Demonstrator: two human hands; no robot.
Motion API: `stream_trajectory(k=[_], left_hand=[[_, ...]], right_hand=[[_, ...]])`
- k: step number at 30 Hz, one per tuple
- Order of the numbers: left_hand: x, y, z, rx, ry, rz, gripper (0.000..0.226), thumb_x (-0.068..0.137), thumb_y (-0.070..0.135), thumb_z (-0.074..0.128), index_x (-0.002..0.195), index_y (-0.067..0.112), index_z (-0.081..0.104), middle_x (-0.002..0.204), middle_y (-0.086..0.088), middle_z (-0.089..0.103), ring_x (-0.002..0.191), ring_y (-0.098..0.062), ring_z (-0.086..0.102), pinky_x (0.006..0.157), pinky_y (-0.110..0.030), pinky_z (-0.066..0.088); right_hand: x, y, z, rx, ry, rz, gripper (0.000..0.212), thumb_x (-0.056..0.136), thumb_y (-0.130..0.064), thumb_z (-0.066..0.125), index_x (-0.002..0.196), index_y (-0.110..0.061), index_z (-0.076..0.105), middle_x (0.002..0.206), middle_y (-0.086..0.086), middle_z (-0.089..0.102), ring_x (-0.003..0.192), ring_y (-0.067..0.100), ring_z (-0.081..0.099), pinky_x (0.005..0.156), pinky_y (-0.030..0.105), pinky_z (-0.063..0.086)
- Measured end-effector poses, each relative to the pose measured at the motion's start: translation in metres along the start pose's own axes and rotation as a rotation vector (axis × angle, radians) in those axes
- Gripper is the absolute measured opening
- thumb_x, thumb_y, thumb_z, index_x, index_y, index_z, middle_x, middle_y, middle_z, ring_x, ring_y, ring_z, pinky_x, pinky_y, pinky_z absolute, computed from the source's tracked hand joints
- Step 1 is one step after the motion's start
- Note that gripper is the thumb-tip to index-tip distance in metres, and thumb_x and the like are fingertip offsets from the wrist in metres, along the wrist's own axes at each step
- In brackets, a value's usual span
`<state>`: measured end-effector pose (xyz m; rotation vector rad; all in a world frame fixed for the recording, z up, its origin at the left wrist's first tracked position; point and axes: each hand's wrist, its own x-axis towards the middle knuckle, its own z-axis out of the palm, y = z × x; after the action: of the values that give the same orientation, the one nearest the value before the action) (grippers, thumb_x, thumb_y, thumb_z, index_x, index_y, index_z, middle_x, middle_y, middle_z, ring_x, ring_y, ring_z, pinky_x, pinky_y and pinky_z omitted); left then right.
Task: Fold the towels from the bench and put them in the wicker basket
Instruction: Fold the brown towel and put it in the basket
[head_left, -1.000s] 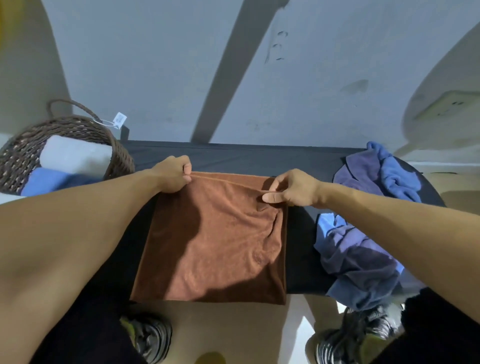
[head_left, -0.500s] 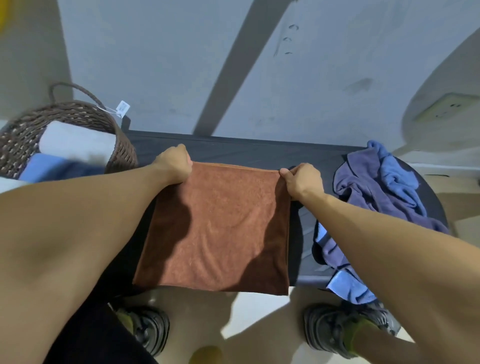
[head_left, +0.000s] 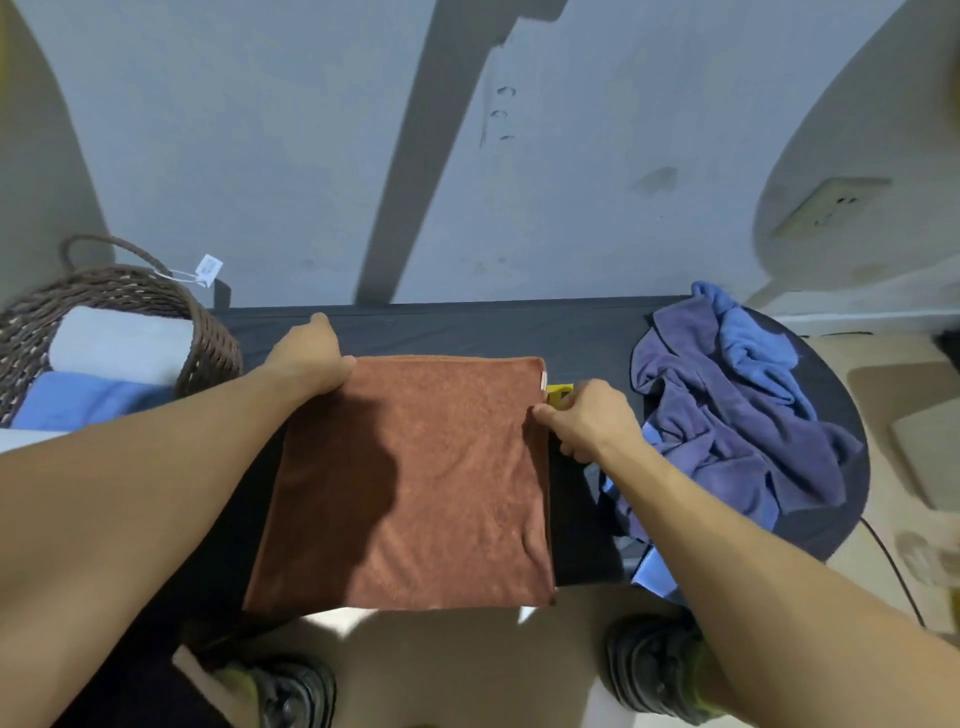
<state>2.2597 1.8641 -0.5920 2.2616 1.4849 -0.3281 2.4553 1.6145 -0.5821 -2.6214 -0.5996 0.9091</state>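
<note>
The brown towel (head_left: 410, 483) lay flat on the bench (head_left: 467, 332), its near edge overhanging. The left hand (head_left: 311, 358) gripped its far left corner; the right hand (head_left: 587, 421) pinched its right edge. The basket (head_left: 208, 338) sat left.

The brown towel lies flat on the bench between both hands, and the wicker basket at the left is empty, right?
Not quite: the head view shows the basket already holds a white towel and a blue towel. The brown towel does lie flat on the bench between both hands.
</note>
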Motion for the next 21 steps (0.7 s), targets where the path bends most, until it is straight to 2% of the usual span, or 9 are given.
stream_trajectory(k=[2, 4, 6, 8, 11, 13, 15, 18, 21], left_hand=[[-0.009, 0.015, 0.000, 0.022, 0.079, 0.073, 0.038, 0.088, 0.025, 0.063, 0.119, 0.008, 0.047, 0.115, -0.013, 0.056, 0.107, -0.034, 0.055, 0.087, -0.045, 0.049], [-0.025, 0.038, 0.004, -0.042, 0.144, 0.227, 0.019, 0.088, 0.021, 0.059, 0.106, 0.014, 0.056, 0.106, -0.007, 0.060, 0.105, -0.031, 0.057, 0.087, -0.044, 0.050], [-0.047, 0.064, 0.013, -0.102, 0.106, 0.402, 0.007, 0.087, 0.017, 0.056, 0.089, 0.019, 0.062, 0.095, -0.003, 0.064, 0.100, -0.027, 0.059, 0.086, -0.043, 0.052], [-0.068, 0.088, 0.028, -0.151, 0.022, 0.539, 0.010, 0.086, 0.017, 0.057, 0.083, 0.023, 0.064, 0.095, -0.002, 0.064, 0.097, -0.025, 0.060, 0.089, -0.043, 0.052], [-0.094, 0.115, 0.059, -0.138, -0.074, 0.631, 0.021, 0.089, 0.021, 0.055, 0.106, 0.024, 0.068, 0.117, -0.002, 0.057, 0.114, -0.025, 0.051, 0.101, -0.042, 0.043], [-0.108, 0.122, 0.080, 0.030, -0.131, 0.694, 0.038, 0.093, 0.023, 0.049, 0.129, 0.026, 0.057, 0.138, 0.000, 0.045, 0.128, -0.025, 0.039, 0.106, -0.042, 0.035], [-0.115, 0.118, 0.094, 0.206, -0.133, 0.740, 0.052, 0.094, 0.024, 0.046, 0.145, 0.028, 0.039, 0.155, -0.001, 0.027, 0.142, -0.026, 0.022, 0.111, -0.047, 0.027], [-0.119, 0.110, 0.099, 0.320, -0.123, 0.773, 0.061, 0.097, 0.027, 0.042, 0.154, 0.029, 0.019, 0.163, -0.003, 0.008, 0.149, -0.027, 0.005, 0.117, -0.048, 0.017], [-0.122, 0.106, 0.097, 0.318, -0.166, 0.767, 0.064, 0.099, 0.035, 0.042, 0.156, 0.031, 0.012, 0.165, -0.001, 0.000, 0.152, -0.024, -0.003, 0.120, -0.046, 0.012]], right_hand=[[-0.026, 0.014, 0.004, 0.072, -0.112, 0.085, 0.040, 0.080, -0.041, 0.073, 0.064, -0.006, 0.062, 0.058, 0.009, 0.065, 0.050, 0.026, 0.061, 0.060, 0.032, 0.058], [-0.053, 0.027, 0.012, 0.168, -0.217, 0.165, 0.036, 0.078, -0.036, 0.077, 0.060, -0.011, 0.059, 0.053, 0.009, 0.059, 0.047, 0.024, 0.054, 0.055, 0.031, 0.053], [-0.081, 0.039, 0.023, 0.154, -0.225, 0.179, 0.034, 0.077, -0.035, 0.078, 0.058, -0.015, 0.058, 0.055, 0.007, 0.058, 0.050, 0.023, 0.054, 0.056, 0.032, 0.053], [-0.107, 0.053, 0.039, 0.040, -0.143, 0.127, 0.042, 0.077, -0.040, 0.075, 0.054, -0.014, 0.051, 0.054, 0.003, 0.055, 0.051, 0.021, 0.051, 0.054, 0.029, 0.046], [-0.142, 0.070, 0.062, 0.056, -0.031, 0.116, 0.040, 0.078, -0.054, 0.071, 0.070, -0.016, 0.061, 0.068, -0.004, 0.063, 0.069, 0.020, 0.061, 0.058, 0.028, 0.041], [-0.156, 0.080, 0.074, 0.136, 0.007, 0.132, 0.036, 0.078, -0.058, 0.068, 0.085, -0.023, 0.062, 0.081, -0.008, 0.065, 0.085, 0.019, 0.064, 0.066, 0.028, 0.043], [-0.163, 0.084, 0.083, 0.357, 0.019, 0.168, 0.035, 0.077, -0.054, 0.073, 0.084, -0.022, 0.060, 0.080, -0.008, 0.069, 0.085, 0.016, 0.067, 0.072, 0.031, 0.050], [-0.163, 0.083, 0.090, 0.876, -0.036, 0.306, 0.041, 0.074, -0.033, 0.085, 0.093, -0.005, 0.062, 0.081, 0.009, 0.074, 0.076, 0.024, 0.072, 0.082, 0.046, 0.058], [-0.158, 0.082, 0.088, 0.980, -0.024, 0.317, 0.040, 0.076, -0.026, 0.085, 0.097, 0.000, 0.063, 0.077, 0.013, 0.074, 0.066, 0.025, 0.069, 0.082, 0.050, 0.058]])
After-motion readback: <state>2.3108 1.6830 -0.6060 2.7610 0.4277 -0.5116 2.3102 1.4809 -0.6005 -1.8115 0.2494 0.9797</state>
